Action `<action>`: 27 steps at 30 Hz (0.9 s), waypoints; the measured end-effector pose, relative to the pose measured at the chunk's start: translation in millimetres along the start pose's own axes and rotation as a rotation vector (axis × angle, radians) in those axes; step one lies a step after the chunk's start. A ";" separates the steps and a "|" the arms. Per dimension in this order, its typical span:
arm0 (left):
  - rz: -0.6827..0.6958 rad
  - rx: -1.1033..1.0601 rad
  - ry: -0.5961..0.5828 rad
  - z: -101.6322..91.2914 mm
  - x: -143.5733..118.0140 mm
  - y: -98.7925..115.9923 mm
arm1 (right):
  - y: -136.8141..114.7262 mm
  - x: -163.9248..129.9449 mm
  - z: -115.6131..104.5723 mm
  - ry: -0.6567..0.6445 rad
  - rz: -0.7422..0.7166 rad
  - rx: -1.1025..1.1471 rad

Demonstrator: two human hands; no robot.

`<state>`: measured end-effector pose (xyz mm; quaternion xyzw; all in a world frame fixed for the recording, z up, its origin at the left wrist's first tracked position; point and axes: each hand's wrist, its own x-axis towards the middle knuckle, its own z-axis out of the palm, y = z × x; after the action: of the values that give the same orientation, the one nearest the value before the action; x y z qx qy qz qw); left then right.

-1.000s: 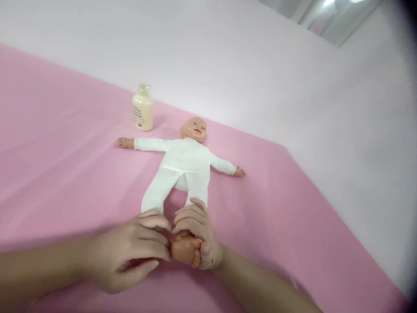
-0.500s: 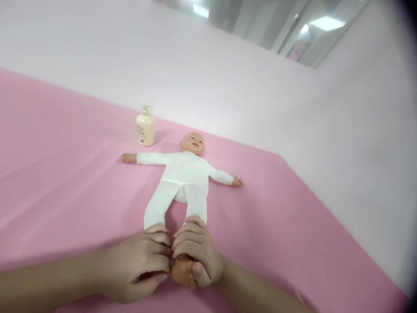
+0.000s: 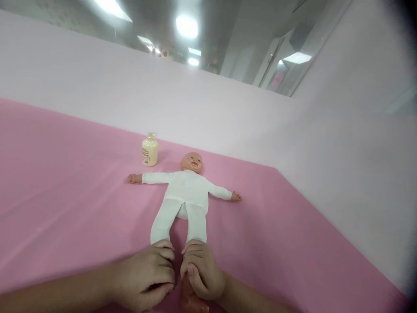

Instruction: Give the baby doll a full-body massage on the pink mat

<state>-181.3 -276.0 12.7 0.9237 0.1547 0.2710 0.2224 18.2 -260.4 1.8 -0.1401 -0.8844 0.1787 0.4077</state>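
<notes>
A baby doll (image 3: pixel 187 187) in a white cloth body lies on its back with its arms spread and its head at the far end. My left hand (image 3: pixel 148 276) is curled over the lower part of the doll's leg on the left; the foot on that side is hidden beneath it. Around the other leg's lower end, my right hand (image 3: pixel 203 269) is closed, thumb bent inward. The doll's bare foot (image 3: pixel 192 302) shows below my right hand, partly cut off by the frame's bottom edge. My two hands are close together, a narrow gap between them.
Behind the doll's arm on the left stands a pale yellow pump bottle (image 3: pixel 150 152), upright. Pink sheeting (image 3: pixel 81 182) covers the surface, with light creases on the left. A white wall (image 3: pixel 97 98) rises behind and to the right, with a glass pane (image 3: pixel 208 39) above it.
The view has tilted up, so the doll and bottle appear lower and more glass shows. My right thumb has moved up along the doll's leg, and more of the bare foot is uncovered.
</notes>
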 end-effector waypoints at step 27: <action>-0.665 -0.076 0.449 4.1 10.5 -94.7 | 71.5 -1.3 -15.0 0.664 0.942 0.452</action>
<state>-186.2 -192.2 -32.7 0.7322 0.4798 0.3848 0.2926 37.9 -193.8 -20.8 -0.4736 -0.4937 0.4693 0.5583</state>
